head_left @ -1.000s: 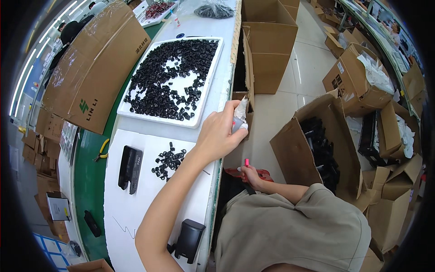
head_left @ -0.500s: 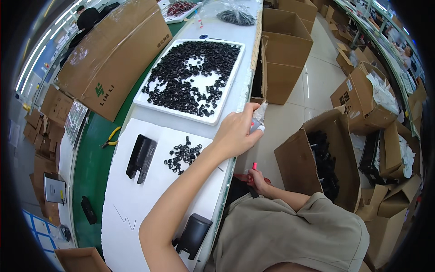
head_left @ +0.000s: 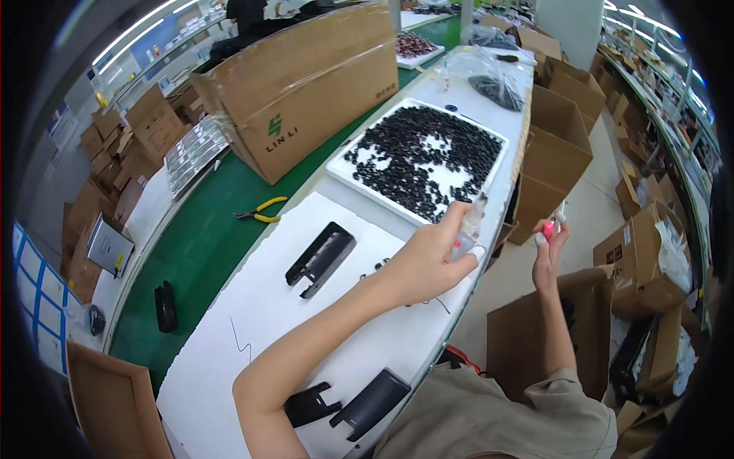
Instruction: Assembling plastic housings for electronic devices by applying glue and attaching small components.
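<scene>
My left hand (head_left: pixel 432 264) is closed around a small translucent bottle (head_left: pixel 472 222) with a whitish, crumpled-looking upper part, above the table's right edge. To its right, over the floor, my raised right hand (head_left: pixel 547 252) pinches a small bright pink piece (head_left: pixel 549 230), cap-like in shape. A thin pale tip shows above its fingers. Beneath my left forearm, small black parts (head_left: pixel 375 269) lie on the white sheet (head_left: pixel 264 306), partly hidden. An open black plastic housing (head_left: pixel 321 258) lies left of them. Two more black housings (head_left: pixel 373 404) (head_left: pixel 312 404) are near the table's front edge.
A white tray (head_left: pixel 340 168) of small black parts stands beyond my left hand. Yellow-handled pliers (head_left: pixel 264 210) and a large carton (head_left: pixel 306 92) are on the green surface. Open cartons (head_left: pixel 554 149) line the table's right side; another carton (head_left: pixel 512 333) stands below my right arm.
My right hand has risen from beside my lap to the right of my left hand, carrying the pink piece. The left hand keeps its hold on the bottle. The whole view has shifted.
</scene>
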The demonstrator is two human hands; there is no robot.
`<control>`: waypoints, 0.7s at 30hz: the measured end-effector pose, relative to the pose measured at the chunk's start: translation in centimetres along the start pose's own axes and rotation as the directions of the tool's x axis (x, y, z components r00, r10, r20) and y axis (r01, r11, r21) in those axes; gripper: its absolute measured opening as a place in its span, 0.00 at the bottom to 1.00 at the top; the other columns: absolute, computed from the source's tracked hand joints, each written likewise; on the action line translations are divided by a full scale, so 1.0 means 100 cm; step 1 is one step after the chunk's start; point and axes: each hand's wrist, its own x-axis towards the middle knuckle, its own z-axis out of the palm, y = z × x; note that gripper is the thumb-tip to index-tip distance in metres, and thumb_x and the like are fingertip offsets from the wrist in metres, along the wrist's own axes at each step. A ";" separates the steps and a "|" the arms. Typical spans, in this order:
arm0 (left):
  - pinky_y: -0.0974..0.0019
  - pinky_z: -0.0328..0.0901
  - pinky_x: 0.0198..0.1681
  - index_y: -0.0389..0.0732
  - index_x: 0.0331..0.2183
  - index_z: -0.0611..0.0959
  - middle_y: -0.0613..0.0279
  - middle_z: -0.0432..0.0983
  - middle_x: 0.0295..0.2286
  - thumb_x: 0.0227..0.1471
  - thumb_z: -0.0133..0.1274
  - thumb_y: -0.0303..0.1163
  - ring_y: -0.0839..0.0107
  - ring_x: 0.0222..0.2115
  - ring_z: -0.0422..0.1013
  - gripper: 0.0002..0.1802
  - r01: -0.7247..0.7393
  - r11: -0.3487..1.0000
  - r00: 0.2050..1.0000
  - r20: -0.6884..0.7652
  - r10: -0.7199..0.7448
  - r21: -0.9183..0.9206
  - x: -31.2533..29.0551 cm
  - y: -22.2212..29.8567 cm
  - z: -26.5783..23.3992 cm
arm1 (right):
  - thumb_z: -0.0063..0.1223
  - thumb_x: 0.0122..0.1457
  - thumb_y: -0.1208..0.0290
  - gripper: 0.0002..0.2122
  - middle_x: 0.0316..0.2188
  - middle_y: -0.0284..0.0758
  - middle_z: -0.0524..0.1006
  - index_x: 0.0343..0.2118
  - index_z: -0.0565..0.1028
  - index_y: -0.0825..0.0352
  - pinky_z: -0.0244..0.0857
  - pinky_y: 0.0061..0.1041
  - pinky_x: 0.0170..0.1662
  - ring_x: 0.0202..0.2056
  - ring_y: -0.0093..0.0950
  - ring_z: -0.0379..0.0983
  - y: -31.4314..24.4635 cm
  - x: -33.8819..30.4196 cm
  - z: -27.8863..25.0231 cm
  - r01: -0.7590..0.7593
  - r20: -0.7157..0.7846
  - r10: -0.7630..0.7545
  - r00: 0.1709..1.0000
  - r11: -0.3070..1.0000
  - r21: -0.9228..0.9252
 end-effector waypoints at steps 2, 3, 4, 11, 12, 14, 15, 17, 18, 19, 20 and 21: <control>0.75 0.57 0.21 0.39 0.45 0.65 0.65 0.67 0.20 0.48 0.49 0.31 0.81 0.18 0.62 0.22 0.036 0.988 0.994 -0.100 -0.052 -0.152 -0.017 0.008 -0.010 | 0.36 0.55 0.78 0.17 0.37 0.36 0.61 0.48 0.52 0.66 0.53 0.22 0.45 0.36 0.25 0.59 -0.030 0.029 0.019 0.140 0.185 -0.147 0.972 0.989 0.050; 0.76 0.56 0.21 0.39 0.45 0.65 0.65 0.67 0.19 0.48 0.49 0.30 0.82 0.17 0.62 0.22 0.056 0.981 0.991 -0.113 -0.078 -0.187 -0.025 0.006 -0.013 | 0.36 0.55 0.77 0.17 0.36 0.37 0.61 0.48 0.53 0.66 0.54 0.23 0.44 0.36 0.26 0.60 -0.043 0.043 0.033 0.160 0.271 -0.151 0.951 0.987 -0.011; 0.76 0.56 0.21 0.39 0.46 0.65 0.66 0.67 0.19 0.47 0.49 0.30 0.82 0.17 0.62 0.22 0.096 0.986 0.990 -0.087 -0.109 -0.139 -0.031 0.009 -0.019 | 0.36 0.56 0.76 0.16 0.36 0.37 0.62 0.47 0.53 0.67 0.55 0.24 0.44 0.36 0.27 0.61 -0.054 0.056 0.048 0.185 0.355 -0.148 0.923 0.980 -0.073; 0.74 0.56 0.22 0.39 0.47 0.65 0.67 0.66 0.17 0.47 0.50 0.32 0.80 0.17 0.60 0.24 0.112 0.993 0.992 -0.048 -0.113 -0.026 -0.058 0.015 -0.037 | 0.43 0.55 0.68 0.14 0.32 0.44 0.64 0.42 0.64 0.70 0.57 0.28 0.41 0.34 0.36 0.62 -0.048 0.167 0.142 0.505 0.551 -0.326 0.769 0.838 -0.209; 0.74 0.56 0.22 0.39 0.47 0.65 0.67 0.67 0.18 0.46 0.50 0.32 0.80 0.17 0.60 0.24 0.127 0.991 0.991 -0.048 -0.128 -0.031 -0.060 0.009 -0.039 | 0.43 0.55 0.68 0.14 0.33 0.46 0.64 0.42 0.64 0.70 0.57 0.31 0.41 0.34 0.38 0.62 -0.034 0.183 0.147 0.512 0.534 -0.306 0.788 0.807 -0.295; 0.73 0.56 0.22 0.39 0.47 0.65 0.66 0.67 0.18 0.46 0.50 0.32 0.79 0.17 0.60 0.25 0.126 0.992 0.991 -0.045 -0.127 -0.033 -0.064 0.005 -0.038 | 0.42 0.54 0.67 0.15 0.34 0.49 0.66 0.42 0.65 0.69 0.58 0.37 0.43 0.37 0.43 0.63 0.008 0.227 0.140 0.485 0.469 -0.245 0.849 0.715 -0.504; 0.73 0.56 0.22 0.39 0.47 0.65 0.65 0.67 0.19 0.46 0.50 0.32 0.79 0.17 0.60 0.25 0.123 0.992 0.992 -0.032 -0.124 -0.021 -0.066 0.005 -0.036 | 0.42 0.53 0.67 0.16 0.35 0.51 0.67 0.43 0.65 0.69 0.58 0.39 0.44 0.39 0.45 0.63 0.034 0.251 0.128 0.441 0.418 -0.203 0.885 0.652 -0.617; 0.73 0.57 0.22 0.39 0.47 0.65 0.65 0.67 0.20 0.46 0.51 0.32 0.78 0.17 0.61 0.25 0.150 0.989 0.989 -0.014 -0.150 -0.010 -0.059 0.005 -0.039 | 0.42 0.51 0.63 0.18 0.40 0.54 0.67 0.43 0.67 0.68 0.56 0.40 0.49 0.47 0.49 0.60 0.076 0.281 0.111 0.022 0.151 0.167 0.974 0.599 -0.800; 0.72 0.57 0.23 0.38 0.46 0.65 0.64 0.68 0.20 0.46 0.51 0.33 0.78 0.17 0.61 0.25 0.180 0.984 0.984 -0.006 -0.180 0.008 -0.061 0.007 -0.042 | 0.42 0.50 0.62 0.20 0.44 0.54 0.66 0.44 0.67 0.67 0.54 0.40 0.51 0.50 0.50 0.57 0.088 0.287 0.103 -0.068 0.082 0.263 0.961 0.514 -0.855; 0.72 0.57 0.23 0.38 0.46 0.65 0.64 0.68 0.20 0.46 0.51 0.33 0.77 0.18 0.61 0.25 0.211 0.977 0.978 0.003 -0.211 0.028 -0.062 0.009 -0.044 | 0.42 0.49 0.60 0.22 0.47 0.53 0.64 0.46 0.68 0.66 0.52 0.39 0.53 0.53 0.50 0.55 0.098 0.292 0.096 -0.153 0.004 0.351 0.936 0.417 -0.896; 0.72 0.57 0.23 0.38 0.46 0.65 0.64 0.68 0.20 0.46 0.51 0.33 0.77 0.18 0.61 0.25 0.213 0.977 0.977 -0.002 -0.213 0.029 -0.063 0.007 -0.045 | 0.42 0.49 0.59 0.22 0.49 0.52 0.63 0.47 0.68 0.64 0.50 0.40 0.54 0.54 0.50 0.54 0.105 0.292 0.095 -0.195 -0.017 0.421 0.907 0.385 -0.902; 0.72 0.57 0.23 0.38 0.46 0.65 0.64 0.68 0.20 0.46 0.51 0.33 0.77 0.18 0.61 0.25 0.194 0.981 0.981 -0.014 -0.194 0.022 -0.064 0.006 -0.045 | 0.42 0.49 0.58 0.22 0.51 0.51 0.62 0.48 0.68 0.63 0.49 0.42 0.55 0.55 0.49 0.53 0.118 0.294 0.084 -0.246 -0.052 0.487 0.872 0.344 -0.906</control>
